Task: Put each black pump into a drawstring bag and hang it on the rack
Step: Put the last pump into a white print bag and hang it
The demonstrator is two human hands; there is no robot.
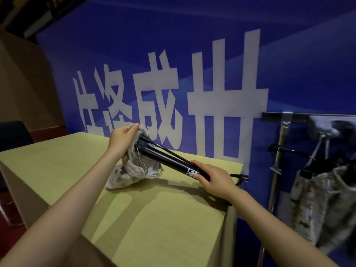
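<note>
A long black pump is held slanted above the yellow table. Its far end sits in the mouth of a pale camouflage drawstring bag, whose lower part lies crumpled on the table. My left hand pinches the bag's rim and holds the mouth up. My right hand grips the pump's near end, and the pump's handle sticks out past the table's right edge.
A metal rack stands to the right of the table, with a rail against the blue banner wall. Filled camouflage bags hang from it. A dark chair is at the far left.
</note>
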